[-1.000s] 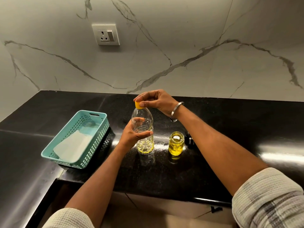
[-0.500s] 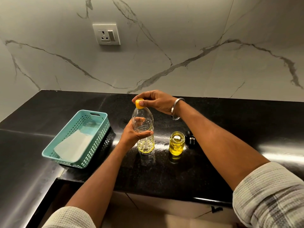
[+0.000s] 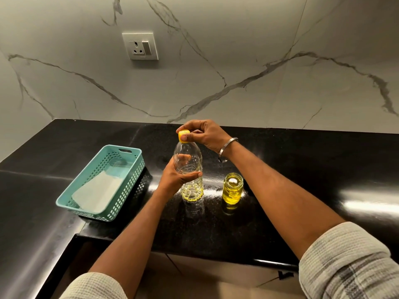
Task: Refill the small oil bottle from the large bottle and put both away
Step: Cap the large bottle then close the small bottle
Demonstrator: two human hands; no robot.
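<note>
Ribbed clear plastic bottle [image 3: 190, 169], yellow cap [image 3: 183, 135] pinched.

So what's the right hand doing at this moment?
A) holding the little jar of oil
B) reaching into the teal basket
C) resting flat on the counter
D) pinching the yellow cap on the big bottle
D: the right hand pinches the yellow cap atop the large bottle, which the left hand grips, while the small jar stands untouched beside it.
</note>
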